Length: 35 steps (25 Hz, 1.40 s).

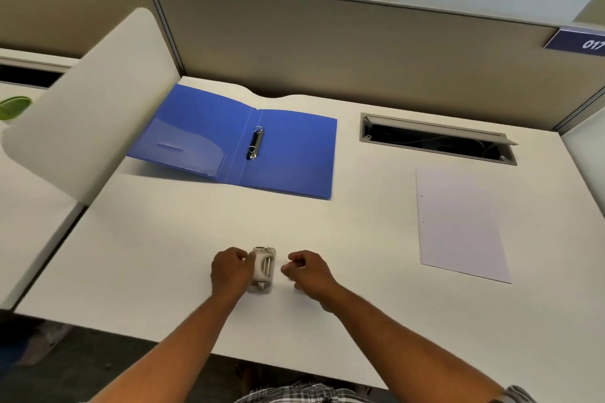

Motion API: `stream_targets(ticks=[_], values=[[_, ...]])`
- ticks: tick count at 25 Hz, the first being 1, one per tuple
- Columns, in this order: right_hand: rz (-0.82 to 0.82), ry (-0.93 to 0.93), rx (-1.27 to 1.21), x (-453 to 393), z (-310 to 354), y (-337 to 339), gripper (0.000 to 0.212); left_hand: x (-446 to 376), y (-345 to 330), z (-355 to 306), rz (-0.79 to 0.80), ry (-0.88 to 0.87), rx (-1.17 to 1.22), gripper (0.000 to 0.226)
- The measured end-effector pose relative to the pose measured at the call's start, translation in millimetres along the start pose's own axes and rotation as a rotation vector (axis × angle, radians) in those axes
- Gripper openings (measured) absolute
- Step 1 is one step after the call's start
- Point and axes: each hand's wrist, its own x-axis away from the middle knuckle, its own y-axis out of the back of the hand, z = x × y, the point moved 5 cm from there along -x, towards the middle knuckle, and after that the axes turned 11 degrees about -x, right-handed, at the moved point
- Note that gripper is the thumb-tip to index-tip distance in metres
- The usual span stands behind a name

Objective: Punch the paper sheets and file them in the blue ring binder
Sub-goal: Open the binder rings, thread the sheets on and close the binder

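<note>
The blue ring binder [235,141] lies open on the white desk [163,239] at the back left, its two metal rings [255,142] showing along the spine. A sheet of white paper [461,222] with small holes near its left edge lies flat at the right. Near the front edge sits a small white hole punch [263,268]. My left hand [230,271] grips the punch's left side with curled fingers. My right hand [307,271] hovers just right of the punch, its fingers curled and holding nothing that I can see.
A white curved divider panel [91,101] stands at the desk's left edge. An open cable tray slot [435,139] is set into the desk behind the paper. Beige partition walls [327,49] close off the back. A green leaf [14,106] shows at far left.
</note>
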Motion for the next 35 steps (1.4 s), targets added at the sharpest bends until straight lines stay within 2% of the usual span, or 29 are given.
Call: stream_targets(ticks=[5,6,9,16,23,29,32,35], values=[[-0.14,-0.07,-0.091,-8.4,2.9,-45.4,0.005,-7.5,2.0,0.2,0.173,-0.133,0.059,0.027],[-0.159,-0.069,-0.111,-8.3,6.8,-51.5,0.006,-12.1,4.6,0.5,0.189,-0.146,0.052,0.028],[-0.17,-0.076,-0.176,-10.9,16.5,-71.6,0.029,-29.2,17.6,7.9,0.187,-0.171,0.006,0.032],[-0.103,-0.007,-0.079,-36.3,46.0,-143.5,0.024,-71.2,73.5,47.9,0.107,-0.126,0.016,0.028],[-0.011,0.059,0.14,-46.1,58.4,-202.0,0.033,-105.5,101.3,93.6,0.068,-0.115,-0.022,0.022],[-0.028,0.075,0.202,-50.2,57.7,-202.6,0.033,-111.1,95.7,96.5,0.057,-0.095,0.029,0.006],[-0.127,0.036,0.07,-59.1,62.8,-176.3,0.028,-123.9,96.5,87.6,0.038,-0.075,0.097,0.022],[-0.303,-0.004,-0.086,-72.8,74.3,-134.4,0.029,-142.6,98.7,67.4,0.031,-0.025,0.229,0.027]])
